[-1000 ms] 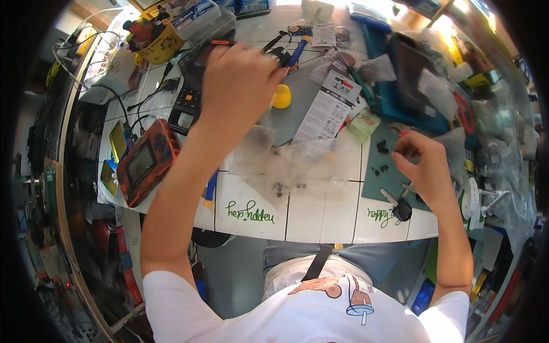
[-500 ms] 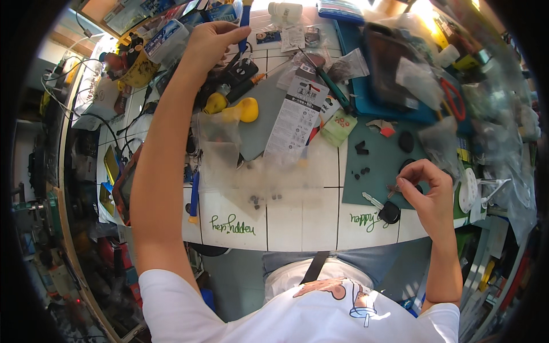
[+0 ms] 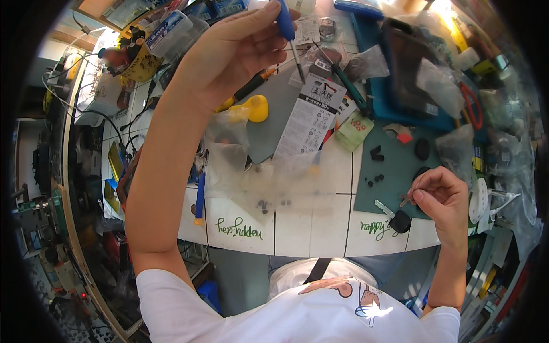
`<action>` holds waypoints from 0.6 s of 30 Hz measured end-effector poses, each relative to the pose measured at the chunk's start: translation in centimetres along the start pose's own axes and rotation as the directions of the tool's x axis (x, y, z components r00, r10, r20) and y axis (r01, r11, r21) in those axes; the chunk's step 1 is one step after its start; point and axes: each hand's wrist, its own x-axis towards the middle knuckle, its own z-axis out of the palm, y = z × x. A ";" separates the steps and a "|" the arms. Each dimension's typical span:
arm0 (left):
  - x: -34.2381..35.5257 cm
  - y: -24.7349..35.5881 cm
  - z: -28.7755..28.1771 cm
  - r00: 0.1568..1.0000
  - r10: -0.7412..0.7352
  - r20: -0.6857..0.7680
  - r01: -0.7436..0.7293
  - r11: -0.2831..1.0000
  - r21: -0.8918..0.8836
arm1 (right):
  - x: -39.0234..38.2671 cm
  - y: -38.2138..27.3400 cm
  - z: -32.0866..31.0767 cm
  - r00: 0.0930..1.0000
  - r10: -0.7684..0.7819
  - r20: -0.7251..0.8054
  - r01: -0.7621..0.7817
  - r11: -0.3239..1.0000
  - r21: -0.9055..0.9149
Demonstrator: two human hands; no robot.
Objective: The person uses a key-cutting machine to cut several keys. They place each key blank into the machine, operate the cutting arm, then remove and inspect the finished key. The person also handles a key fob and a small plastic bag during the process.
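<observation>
High over the far part of the table, my left hand (image 3: 243, 48) grips the blue handle of a screwdriver (image 3: 285, 22), its metal shaft pointing down. My right hand (image 3: 443, 194) is pinched at the right, above the green mat (image 3: 374, 191). A small copper-coloured piece (image 3: 404, 200) shows at its fingertips, too small to name. Just below lies a key with a black head (image 3: 400, 222), its blade pointing up and left. Small black parts (image 3: 376, 180) and a black oval piece (image 3: 422, 149) rest on the mat beyond my right hand.
A printed card (image 3: 309, 120) and clear plastic bags (image 3: 280, 186) cover mid-table. A green-handled screwdriver (image 3: 350, 86) lies beyond them, beside a yellow-ended tool (image 3: 257, 108). Another blue-handled tool (image 3: 200, 197) lies at left. Blue trays and bags crowd the far right.
My left hand has moved right and come closer, and now carries the screwdriver with its shaft in sight. My right hand keeps its pinch over the mat. The whole view has shifted slightly.
</observation>
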 end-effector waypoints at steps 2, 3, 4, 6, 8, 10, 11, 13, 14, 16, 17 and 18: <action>-0.9 0.9 2.2 0.986 -0.083 -0.146 0.068 0.993 -0.101 | 0.0 0.0 0.3 1.000 -0.011 0.014 0.011 1.000 -0.007; -1.2 1.3 2.9 0.968 -0.125 -0.218 0.092 0.984 -0.154 | 0.0 -0.1 0.5 1.000 -0.018 0.022 0.018 1.000 -0.016; -1.3 1.5 3.0 0.965 -0.116 -0.234 0.084 0.986 -0.144 | 0.1 -0.1 0.7 0.999 -0.025 0.032 0.026 0.999 -0.025; -2.0 1.1 3.0 0.954 -0.109 -0.279 0.076 0.989 -0.127 | 0.1 -0.2 0.9 0.999 -0.029 0.014 0.030 0.995 -0.090; -1.9 1.3 1.7 0.977 -0.001 -0.215 0.049 0.975 0.217 | 0.2 -0.5 1.2 0.999 -0.043 -0.011 0.040 0.981 -0.191; -1.5 1.5 -1.8 0.960 0.195 -0.201 0.038 0.619 0.784 | 0.3 -0.2 2.0 0.997 -0.079 -0.022 0.067 0.942 -0.328; -1.0 2.0 -2.1 0.972 0.166 -0.164 0.078 0.432 0.899 | 0.3 0.5 1.7 0.993 -0.113 -0.020 0.100 0.939 -0.328; 1.0 0.8 -3.9 0.991 0.113 -0.065 0.043 0.185 0.982 | 0.4 1.2 1.9 0.994 -0.111 -0.016 0.098 0.929 -0.357; 2.0 -0.1 -4.4 0.995 0.102 -0.003 -0.011 0.137 0.991 | 0.5 1.2 1.9 0.994 -0.106 -0.019 0.092 0.925 -0.368; -0.6 0.2 -4.5 0.985 0.155 -0.074 0.087 -0.075 0.993 | 1.0 0.9 2.4 0.989 -0.132 0.065 0.146 0.919 -0.367; -0.3 -0.1 -4.5 0.983 0.174 -0.062 0.092 -0.170 0.981 | 1.2 0.9 2.5 0.988 -0.144 0.060 0.156 0.914 -0.375; 0.1 -0.3 -4.7 0.984 0.176 -0.040 0.069 -0.164 0.984 | 1.3 0.9 2.4 0.990 -0.129 0.062 0.143 0.909 -0.391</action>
